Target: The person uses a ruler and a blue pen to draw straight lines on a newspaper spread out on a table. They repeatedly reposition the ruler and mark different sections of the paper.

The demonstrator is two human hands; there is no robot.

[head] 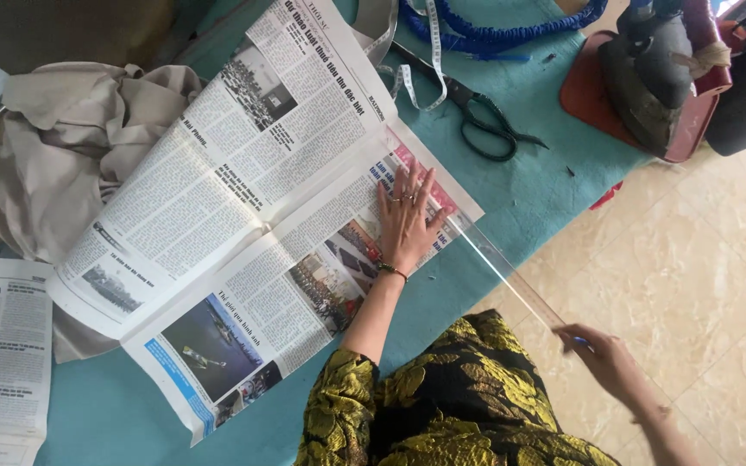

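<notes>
My left hand lies flat, fingers spread, on the near right corner of an open newspaper spread over a teal table cover. A clear plastic ruler runs from under that hand's fingertips diagonally off the table edge. My right hand grips the ruler's outer end, out over the tiled floor, and also seems to hold a small blue pen. Yellow-and-black patterned sleeves cover my arms and body.
Beige cloth is bunched at the left, partly under the newspaper. Another newspaper lies at the lower left. Black scissors, a white measuring tape, a blue cord and an iron on a red stand sit at the far right.
</notes>
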